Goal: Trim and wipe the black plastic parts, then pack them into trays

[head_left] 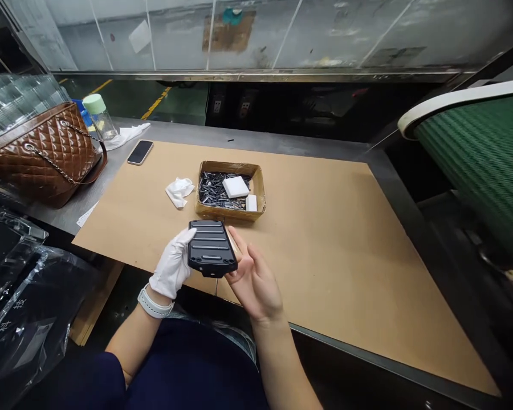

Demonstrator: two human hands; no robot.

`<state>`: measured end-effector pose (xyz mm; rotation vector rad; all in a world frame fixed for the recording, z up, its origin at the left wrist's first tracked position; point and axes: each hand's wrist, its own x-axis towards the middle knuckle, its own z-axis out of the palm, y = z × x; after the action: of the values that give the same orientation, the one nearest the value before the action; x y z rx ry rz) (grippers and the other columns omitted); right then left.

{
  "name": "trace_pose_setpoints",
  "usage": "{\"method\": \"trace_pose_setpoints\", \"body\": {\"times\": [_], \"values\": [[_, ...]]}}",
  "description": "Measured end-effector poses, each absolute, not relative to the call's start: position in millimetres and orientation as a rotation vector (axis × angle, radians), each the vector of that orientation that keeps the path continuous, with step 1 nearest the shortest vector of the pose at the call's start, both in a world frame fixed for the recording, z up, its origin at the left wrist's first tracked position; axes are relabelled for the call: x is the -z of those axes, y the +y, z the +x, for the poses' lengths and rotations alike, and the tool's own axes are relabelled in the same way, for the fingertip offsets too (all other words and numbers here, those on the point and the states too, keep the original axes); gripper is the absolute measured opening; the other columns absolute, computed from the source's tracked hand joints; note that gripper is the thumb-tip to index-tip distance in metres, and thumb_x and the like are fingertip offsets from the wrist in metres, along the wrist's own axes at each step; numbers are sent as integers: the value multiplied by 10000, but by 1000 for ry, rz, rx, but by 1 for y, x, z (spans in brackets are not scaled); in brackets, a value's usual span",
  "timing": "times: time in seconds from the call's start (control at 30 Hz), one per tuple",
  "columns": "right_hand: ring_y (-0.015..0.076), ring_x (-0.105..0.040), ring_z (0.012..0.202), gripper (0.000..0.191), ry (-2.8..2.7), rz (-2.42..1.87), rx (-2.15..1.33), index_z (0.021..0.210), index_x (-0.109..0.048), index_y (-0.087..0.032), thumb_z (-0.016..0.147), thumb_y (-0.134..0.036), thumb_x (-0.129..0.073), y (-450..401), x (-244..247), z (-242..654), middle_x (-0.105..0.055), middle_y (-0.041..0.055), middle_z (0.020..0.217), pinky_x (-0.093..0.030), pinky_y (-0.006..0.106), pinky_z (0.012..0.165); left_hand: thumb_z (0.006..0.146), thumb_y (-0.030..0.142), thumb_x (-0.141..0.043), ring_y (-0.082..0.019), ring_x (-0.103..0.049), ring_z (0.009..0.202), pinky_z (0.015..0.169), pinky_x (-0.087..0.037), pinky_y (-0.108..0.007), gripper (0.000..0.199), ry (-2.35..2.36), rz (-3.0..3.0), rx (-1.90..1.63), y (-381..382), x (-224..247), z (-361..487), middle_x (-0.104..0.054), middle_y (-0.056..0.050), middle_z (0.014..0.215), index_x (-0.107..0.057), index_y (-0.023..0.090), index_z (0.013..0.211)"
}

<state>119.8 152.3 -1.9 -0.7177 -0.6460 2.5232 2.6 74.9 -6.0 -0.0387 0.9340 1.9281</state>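
A black ribbed plastic casing (211, 246) is held up over the near edge of the board, its grooved face toward me. My left hand (173, 265), in a white glove, is closed on its left side with the thumb at the upper left corner. My bare right hand (259, 279) grips the right edge, palm turned up, some fingers hidden behind the casing. Just beyond it stands a cardboard box (260, 191) of small dark pieces (214, 191), with a white block (235, 187) and a smaller white block (251, 203) in it.
Left of the box, a crumpled white cloth (179, 192) lies on the brown board (333, 245), with a phone (140, 152) farther back. A brown quilted bag (47, 148) and a green-lidded bottle (100, 117) stand at left. A green conveyor belt (479, 154) rises at right.
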Motion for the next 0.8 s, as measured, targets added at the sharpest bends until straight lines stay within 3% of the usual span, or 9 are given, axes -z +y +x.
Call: {"method": "trace_pose_setpoints", "body": {"times": [0.2,0.33,0.5,0.8], "values": [[61,-471,501,334,-451,-710,-2578,1165,-591,-268,845,-301,-501,148,-5,121,-673,-29,881,-508,200,591,931,214,-400,-156,-629,1063,981,-468,-260,328,758,-248,-1786,75,5,2,-701,-95,1039,-598,57,1141],[71,-481,521,346,-399,-701,-2575,1177,-582,-294,845,-287,-488,148,-5,121,-637,-38,789,-511,205,601,976,280,-296,-151,-619,1088,901,-514,-221,424,728,-306,-1701,73,-3,3,-700,-107,1057,-510,60,1269],[89,-464,526,353,-426,-705,-2564,1184,-574,-290,844,-299,-479,149,-2,122,-589,-36,729,-502,220,583,977,298,-311,-110,-671,950,850,-512,-150,462,608,-384,-1704,72,4,2,-707,-108,1031,-423,31,1337],[90,-447,526,328,-452,-721,-2534,1135,-599,-283,827,-300,-488,150,1,123,-609,-27,787,-500,231,582,973,284,-327,-111,-645,1016,867,-498,-149,424,657,-384,-1727,73,8,5,-703,-98,1037,-486,48,1288]]}}
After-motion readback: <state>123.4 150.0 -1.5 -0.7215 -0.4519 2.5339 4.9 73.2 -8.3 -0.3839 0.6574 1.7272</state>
